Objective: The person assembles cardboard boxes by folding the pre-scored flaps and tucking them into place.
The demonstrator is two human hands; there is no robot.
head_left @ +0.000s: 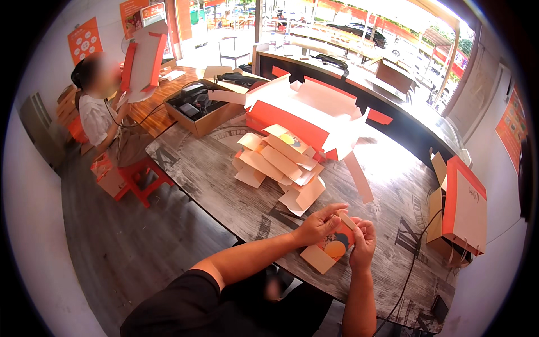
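A small cardboard box (337,242) with an orange panel and a yellow and dark round print is between my hands, near the table's front edge. My left hand (319,226) curls its fingers at the box's upper left edge, beside a raised narrow flap (347,220). On the other side, my right hand (364,242) pinches that flap and the box's right edge between thumb and fingers. A plain tan flap (317,259) sticks out toward me at the lower end. Just beyond my left hand lies a loose pile of similar partly folded boxes (283,160).
Behind the pile, a large orange and white carton (289,121) lies opened out. A brown box (205,121) of black gear stands at the left. An orange and white paper bag (465,210) and a black cable (416,255) are at right. Another person (96,115) sits left, lifting a carton (145,66).
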